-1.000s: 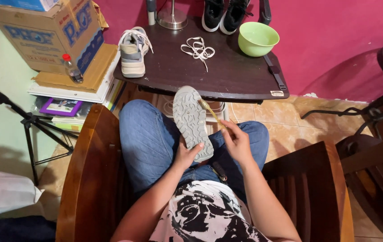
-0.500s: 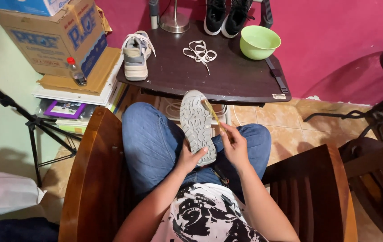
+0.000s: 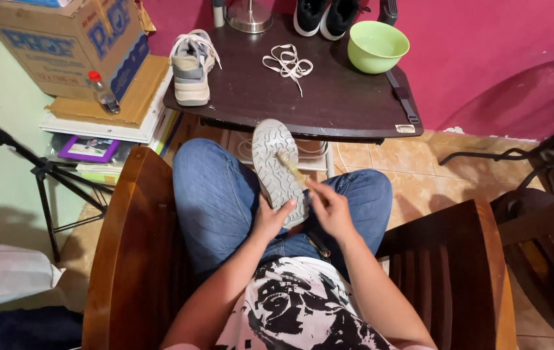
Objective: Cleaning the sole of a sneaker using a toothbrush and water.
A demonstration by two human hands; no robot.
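Seated view over the lap: the left hand [image 3: 270, 219] cups the heel end of a shoe [image 3: 278, 167], fingers wrapped round its edge, so that the shoe lies sole-up along the inner left thigh with its toe pointing toward the bench [image 3: 329, 107]; this grip braces the sole as a steady, upturned working face, propped on the blue jeans [image 3: 215, 198]. The right hand [image 3: 330, 207] is closed on the handle of a thin yellowish brush [image 3: 292, 170], held pencil-like and slanted so that its head rests on the middle of the sole, to the right of centre; whether it bears bristles is too blurred to tell. The sole is pale grey with a pattern of irregular raised lugs and grooves, rounded at the toe and narrower toward the heel, where the left fingers cover it. On the dark bench beyond the knees stand the matching grey-and-white shoe [image 3: 191, 70] upright at the left edge, a loose white lace [image 3: 288, 65] in a small heap near the middle, a green bowl [image 3: 378, 46] at the right, and a black pair of shoes [image 3: 324, 16] against the magenta wall. A cardboard box [image 3: 69, 45] sits on stacked material left of the bench, and the wooden chair arms [image 3: 124, 259] frame the lap.
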